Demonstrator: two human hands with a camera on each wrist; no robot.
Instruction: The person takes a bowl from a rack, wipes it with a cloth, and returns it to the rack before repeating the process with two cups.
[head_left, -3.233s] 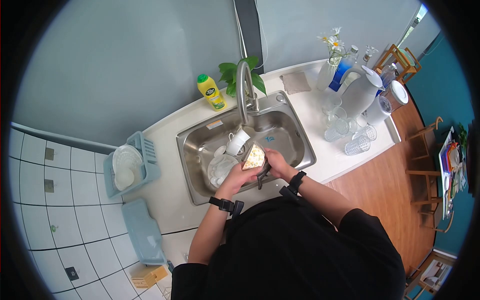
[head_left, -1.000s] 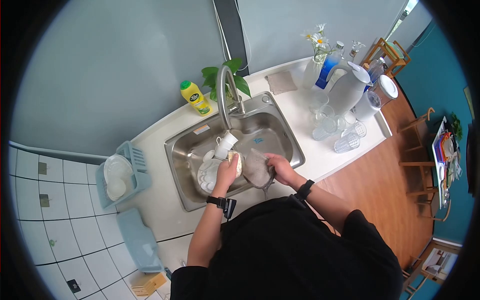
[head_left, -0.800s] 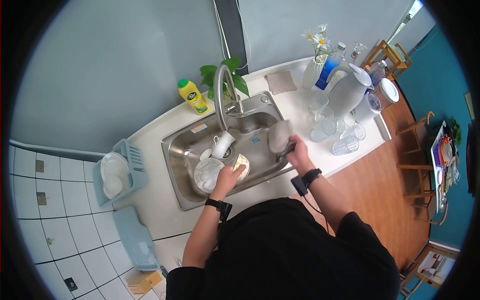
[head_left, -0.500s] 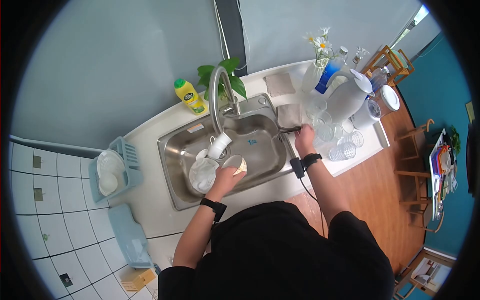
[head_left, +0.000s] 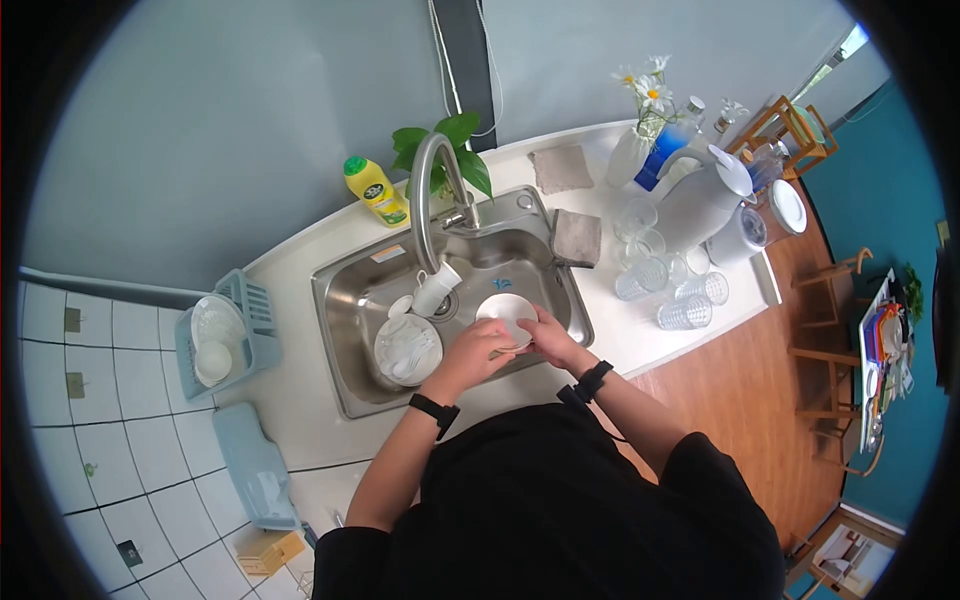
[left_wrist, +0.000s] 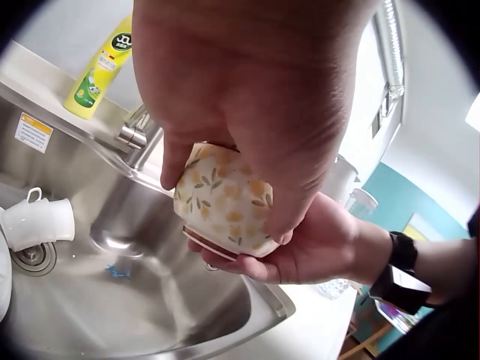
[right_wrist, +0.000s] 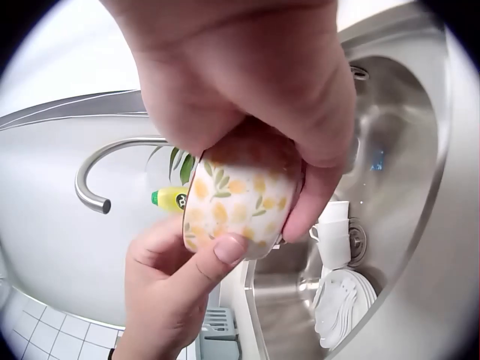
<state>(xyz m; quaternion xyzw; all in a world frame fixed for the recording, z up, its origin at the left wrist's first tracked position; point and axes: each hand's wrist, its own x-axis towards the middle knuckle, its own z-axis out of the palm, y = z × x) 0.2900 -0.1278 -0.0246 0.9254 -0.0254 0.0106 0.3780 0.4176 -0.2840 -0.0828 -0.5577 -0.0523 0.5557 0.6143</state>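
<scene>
A small bowl (head_left: 503, 310), white inside, is held over the front of the sink (head_left: 330, 345) in the head view. My left hand (head_left: 470, 357) grips its near left side, and my right hand (head_left: 552, 340) holds the right side. Both wrist views show the outside of the bowl (left_wrist: 223, 196) with yellow blossoms and green leaves. Fingers and thumbs of both hands curl round its wall. A folded grey-brown cloth (head_left: 576, 238) lies at the right edge of the sink.
White cups (head_left: 436, 287) and stacked plates with spoons (head_left: 408, 352) sit in the sink under the faucet (head_left: 422, 190). Several glasses (head_left: 686, 312) and a pitcher (head_left: 706, 205) crowd the right counter. A blue rack (head_left: 265, 330) with dishes stands left; a yellow bottle (head_left: 377, 190) behind.
My right hand carried the cloth right, laid it by the sink edge and let go, then came back to the bowl. My left hand kept the bowl and turned its opening up.
</scene>
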